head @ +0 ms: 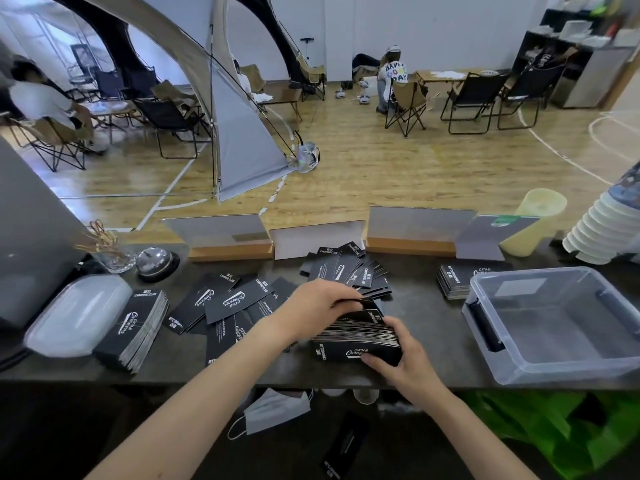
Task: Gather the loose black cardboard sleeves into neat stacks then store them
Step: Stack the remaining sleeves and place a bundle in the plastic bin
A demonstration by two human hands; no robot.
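Fingertips of the left hand (318, 303) are partly hidden by the stack of sleeves (356, 336) at mid-counter (429, 306); I read them as curled on its top. Right hand (398, 358) clamps the near end. Loose sleeves (235, 303) lie left. Clear bin (485, 327) is cut off on the right. Print: "CAMPING CLUB"; smaller text is illegible.

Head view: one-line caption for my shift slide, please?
Left hand and right hand grip a stack of black sleeves on the counter; loose sleeves lie left, clear bin right.
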